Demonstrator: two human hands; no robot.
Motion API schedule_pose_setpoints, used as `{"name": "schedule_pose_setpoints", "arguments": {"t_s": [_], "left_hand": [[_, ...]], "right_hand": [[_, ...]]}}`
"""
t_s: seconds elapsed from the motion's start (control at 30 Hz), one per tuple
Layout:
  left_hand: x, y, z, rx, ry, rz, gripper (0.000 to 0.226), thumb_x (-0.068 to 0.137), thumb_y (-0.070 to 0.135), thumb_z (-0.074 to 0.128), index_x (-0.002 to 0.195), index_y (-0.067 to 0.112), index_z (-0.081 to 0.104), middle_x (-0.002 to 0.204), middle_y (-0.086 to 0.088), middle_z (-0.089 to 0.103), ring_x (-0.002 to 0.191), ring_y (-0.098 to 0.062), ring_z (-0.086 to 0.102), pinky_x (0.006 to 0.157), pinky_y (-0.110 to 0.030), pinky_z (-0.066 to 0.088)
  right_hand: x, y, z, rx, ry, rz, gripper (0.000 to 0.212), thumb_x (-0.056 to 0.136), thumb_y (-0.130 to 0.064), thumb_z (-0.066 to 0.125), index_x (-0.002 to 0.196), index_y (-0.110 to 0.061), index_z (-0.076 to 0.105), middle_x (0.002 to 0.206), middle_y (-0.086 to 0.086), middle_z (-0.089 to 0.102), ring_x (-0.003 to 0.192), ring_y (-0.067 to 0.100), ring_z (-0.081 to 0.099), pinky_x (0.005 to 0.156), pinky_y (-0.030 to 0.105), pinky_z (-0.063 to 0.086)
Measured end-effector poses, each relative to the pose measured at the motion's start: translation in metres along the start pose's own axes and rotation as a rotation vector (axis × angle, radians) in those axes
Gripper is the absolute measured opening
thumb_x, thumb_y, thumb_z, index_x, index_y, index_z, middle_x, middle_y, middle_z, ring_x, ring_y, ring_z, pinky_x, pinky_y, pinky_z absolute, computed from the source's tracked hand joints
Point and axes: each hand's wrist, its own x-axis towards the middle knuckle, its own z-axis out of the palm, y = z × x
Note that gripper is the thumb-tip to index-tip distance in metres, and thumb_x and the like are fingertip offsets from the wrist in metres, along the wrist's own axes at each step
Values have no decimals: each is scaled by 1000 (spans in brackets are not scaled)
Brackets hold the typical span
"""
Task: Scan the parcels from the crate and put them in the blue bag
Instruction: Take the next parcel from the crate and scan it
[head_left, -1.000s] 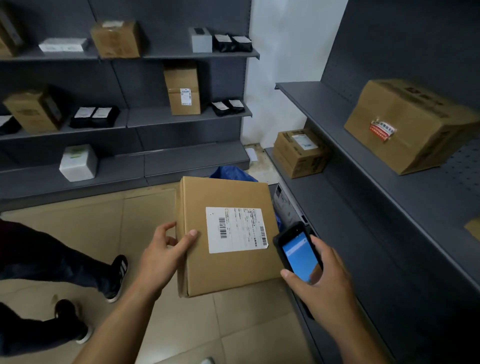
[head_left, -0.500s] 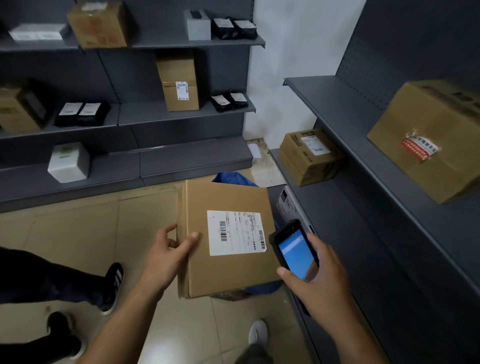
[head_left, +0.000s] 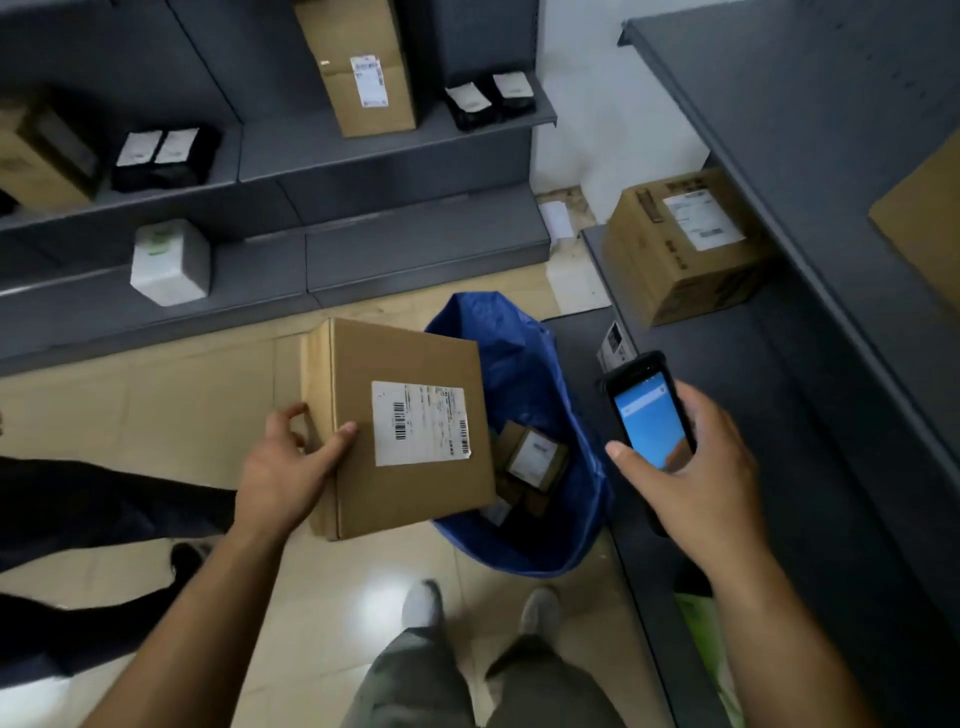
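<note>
Head view looks down on both bare hands above a tiled floor (head_left: 156, 415). The left hand (head_left: 283, 475) has its grip closed on a brown cardboard parcel (head_left: 405, 431), thumb on the top face beside the white label (head_left: 421, 422), fingers curled around the left edge. The parcel is held level, its right side overlapping the open mouth of the blue bag (head_left: 524, 364), which stands on the floor against the grey shelf (head_left: 779, 415). Smaller labelled parcels (head_left: 535, 457) lie inside the bag. The right hand (head_left: 691, 467), well apart to the right, grips a handheld scanner (head_left: 649, 410) with its blue screen lit, facing up.
</note>
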Motion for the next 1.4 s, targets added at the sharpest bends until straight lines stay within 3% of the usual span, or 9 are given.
{"name": "schedule_pose_setpoints", "arguments": {"t_s": [0.13,0.23,0.3,0.5,0.63,0.8,0.97,1.27,1.4], "left_hand": [[30,-5,42,41,-84,-11,98,67,90,59,144,31,41,112,-5,65,101,-29,66,87,-50,57],[57,-7,83,90,-182,-11,93,69,91,58,141,37,37,118,-4,64,104,-29,66,89,-51,57],[75,-5,106,123,-236,-4,95,70,88,61,143,32,39,125,-8,64,109,-30,65,94,-52,56],[109,16,156,41,-274,-31,86,79,74,67,145,24,44,134,-9,60,122,-32,59,102,-51,51],[124,43,170,-38,-209,-5,78,92,57,63,155,18,39,154,-13,47,143,-33,42,118,-51,35],[125,73,151,-36,-143,134,56,97,35,62,148,14,48,149,-12,52,137,-30,47,115,-40,36],[101,76,120,-8,-129,243,47,96,30,65,140,16,56,141,-7,59,131,-26,53,112,-40,41],[24,72,63,10,15,358,43,92,32,69,133,21,62,131,5,67,118,-17,62,98,-29,45],[-7,73,41,-42,68,376,44,89,38,70,131,30,61,120,24,61,114,-9,62,92,-27,45]], "right_hand": [[12,10,22,-21,-30,56,85,61,-59,75,137,-37,45,120,-14,50,98,-23,45,66,2,39],[12,17,41,-47,-41,122,90,56,-66,72,138,-40,43,119,-16,50,98,-8,53,73,18,49],[12,20,51,-67,-66,167,93,55,-66,72,138,-40,41,122,-13,50,98,1,54,76,29,53],[7,23,56,-50,-67,238,91,55,-69,71,137,-47,38,113,-33,43,104,-18,44,72,14,40],[10,20,56,-52,-74,271,91,57,-67,72,139,-47,37,122,-23,44,109,-7,47,76,18,42],[17,8,61,-31,-83,238,91,58,-63,74,139,-42,40,123,-17,47,107,-4,50,75,18,45],[24,-9,58,-15,-123,204,95,55,-65,73,140,-42,39,126,-13,48,109,7,53,83,36,56],[40,-34,50,13,-182,2,85,61,-55,78,137,-41,43,117,-20,49,102,-2,52,81,24,48],[41,-50,51,-35,-212,-113,81,65,-50,82,136,-41,42,115,-22,44,102,-3,45,79,17,41]]}}
